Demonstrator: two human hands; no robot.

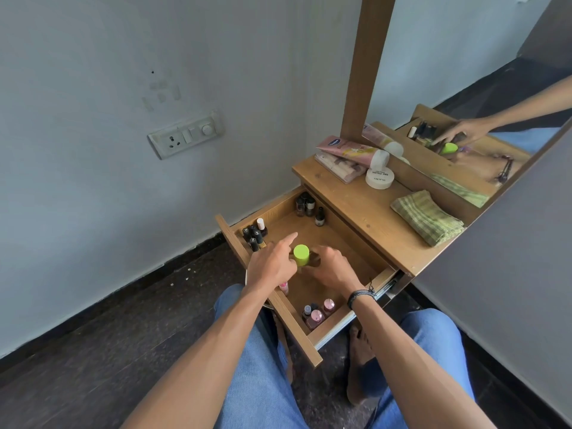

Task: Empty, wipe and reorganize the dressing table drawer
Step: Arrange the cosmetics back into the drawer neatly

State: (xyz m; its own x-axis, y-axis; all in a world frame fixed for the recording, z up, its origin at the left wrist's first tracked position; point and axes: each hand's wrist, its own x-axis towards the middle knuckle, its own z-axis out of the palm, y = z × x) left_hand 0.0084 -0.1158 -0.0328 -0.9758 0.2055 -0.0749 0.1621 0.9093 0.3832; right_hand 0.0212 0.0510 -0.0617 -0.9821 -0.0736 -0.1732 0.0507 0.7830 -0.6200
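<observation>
Your knees point(263, 382) in blue jeans are filling 6 o'clock, and both forearms are reaching from there into the open drawer point(305, 342). In the drawer's 5 o'clock corner, just beside your right wrist, a cluster of pink-capped bottles point(316, 315) is standing upright.

Your right hand point(334, 269), with a dark band point(360, 297) at the wrist, is arching over the drawer floor. Its fingers are curling down round the brown body of the green-capped bottle point(301, 254), which is sitting mid-drawer between your two hands.

Your left hand point(272, 266) is resting at the bottle's 9 o'clock side. Its index finger is pointing straight out toward 1 o'clock and the other fingers are bending against the cap; I cannot tell whether they are gripping it. Under your left wrist a small pink bottle point(283, 287) is showing against the drawer front.

At 10 o'clock from the cap, dark bottles point(253, 236) and one white-capped bottle point(261, 224) are standing packed in the corner. At 12 o'clock, more dark bottles point(305, 204) are standing in the far corner.

Beyond, on the dressing table top point(371, 218), a folded green checked cloth point(428, 216) is lying at 2 o'clock. A white jar point(379, 178), a pink tube point(353, 150) and a clear pack point(337, 167) are lying at 1 o'clock, touching one another, in front of the mirror point(448, 72).
</observation>
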